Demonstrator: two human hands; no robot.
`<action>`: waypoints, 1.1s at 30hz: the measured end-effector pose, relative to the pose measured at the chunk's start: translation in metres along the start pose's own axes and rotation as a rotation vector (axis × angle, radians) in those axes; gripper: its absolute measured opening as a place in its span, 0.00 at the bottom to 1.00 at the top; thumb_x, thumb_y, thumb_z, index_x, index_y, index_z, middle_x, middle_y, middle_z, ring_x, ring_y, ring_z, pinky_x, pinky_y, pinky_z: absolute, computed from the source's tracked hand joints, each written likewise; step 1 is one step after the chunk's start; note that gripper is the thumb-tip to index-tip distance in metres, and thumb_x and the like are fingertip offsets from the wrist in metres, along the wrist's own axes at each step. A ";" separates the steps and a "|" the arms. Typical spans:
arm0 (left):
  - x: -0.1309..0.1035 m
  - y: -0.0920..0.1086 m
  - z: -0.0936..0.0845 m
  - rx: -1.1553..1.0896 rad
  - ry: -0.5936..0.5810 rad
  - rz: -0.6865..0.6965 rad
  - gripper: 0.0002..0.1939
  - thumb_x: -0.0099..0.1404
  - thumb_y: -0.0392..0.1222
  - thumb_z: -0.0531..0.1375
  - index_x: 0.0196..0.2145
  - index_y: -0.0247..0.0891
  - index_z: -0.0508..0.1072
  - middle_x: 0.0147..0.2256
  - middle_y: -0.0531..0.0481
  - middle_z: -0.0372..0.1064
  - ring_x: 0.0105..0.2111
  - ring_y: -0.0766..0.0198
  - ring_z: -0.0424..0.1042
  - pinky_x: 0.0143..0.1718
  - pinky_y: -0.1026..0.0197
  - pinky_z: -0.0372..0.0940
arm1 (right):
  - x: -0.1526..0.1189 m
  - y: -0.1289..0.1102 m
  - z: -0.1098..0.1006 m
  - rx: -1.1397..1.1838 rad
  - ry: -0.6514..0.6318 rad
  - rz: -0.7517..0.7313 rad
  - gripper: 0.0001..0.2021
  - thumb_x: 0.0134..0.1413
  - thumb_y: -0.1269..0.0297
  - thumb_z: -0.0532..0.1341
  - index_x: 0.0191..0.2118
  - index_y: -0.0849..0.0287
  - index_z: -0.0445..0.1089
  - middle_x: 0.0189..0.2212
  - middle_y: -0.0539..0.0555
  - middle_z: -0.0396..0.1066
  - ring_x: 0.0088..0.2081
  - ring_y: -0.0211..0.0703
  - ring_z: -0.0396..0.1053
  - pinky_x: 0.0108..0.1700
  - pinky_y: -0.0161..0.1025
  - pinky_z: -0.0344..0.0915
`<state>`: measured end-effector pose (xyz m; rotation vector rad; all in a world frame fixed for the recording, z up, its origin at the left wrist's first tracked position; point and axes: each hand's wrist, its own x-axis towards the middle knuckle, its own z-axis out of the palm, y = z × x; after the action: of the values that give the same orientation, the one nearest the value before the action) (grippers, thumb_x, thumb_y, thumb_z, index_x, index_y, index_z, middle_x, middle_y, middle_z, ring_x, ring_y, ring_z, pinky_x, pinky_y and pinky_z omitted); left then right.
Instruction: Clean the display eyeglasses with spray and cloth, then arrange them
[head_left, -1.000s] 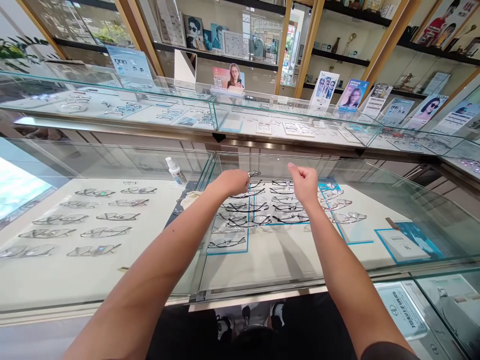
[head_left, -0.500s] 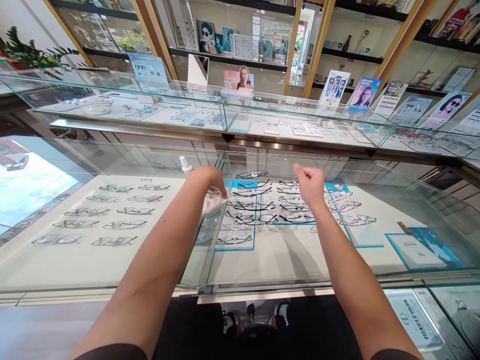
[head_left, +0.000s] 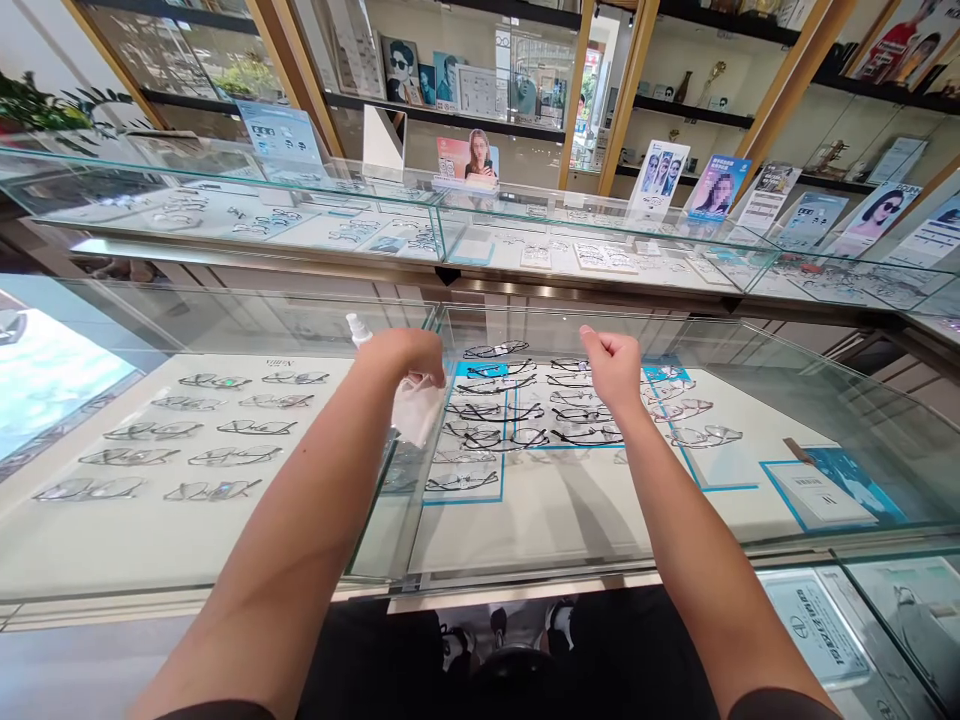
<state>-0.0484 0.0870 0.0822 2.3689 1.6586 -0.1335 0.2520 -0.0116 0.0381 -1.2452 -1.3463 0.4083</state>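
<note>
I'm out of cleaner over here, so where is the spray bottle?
In the head view, the spray bottle is left of centre, its white top showing just beyond the left hand, which holds a pale cloth.

Overall light: bright, daylight-like, fairly even on both forearms.
Floor patch [head_left: 56, 345]: far left of the left hand [head_left: 411, 358], glaring and washed nearly white.
Doorway [head_left: 592, 100]: bright, beyond and between the hands.
Shadows: soft grey streaks on the pale display base [head_left: 547, 535], nearer the camera than the right hand [head_left: 615, 372].
Glass panes [head_left: 337, 325]: faint reflections, pale sheen.
Frame edges: wide-angle stretch, with shelf posts [head_left: 799, 80] leaning outward.
Sharpness: hands fairly clear; distant small print illegible.
Poster face [head_left: 721, 190]: pixelated, beyond the right hand.
</note>
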 end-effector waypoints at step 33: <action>-0.018 0.127 0.038 0.013 0.325 0.086 0.12 0.68 0.39 0.61 0.49 0.40 0.72 0.43 0.39 0.81 0.45 0.45 0.80 0.37 0.54 0.64 | -0.002 0.001 0.007 -0.111 -0.083 -0.038 0.27 0.65 0.52 0.61 0.23 0.53 0.45 0.21 0.43 0.42 0.26 0.37 0.43 0.30 0.41 0.44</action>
<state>0.0671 0.0203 0.0685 2.5748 1.6862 0.2706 0.2459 -0.0100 0.0350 -1.3037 -1.4784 0.3660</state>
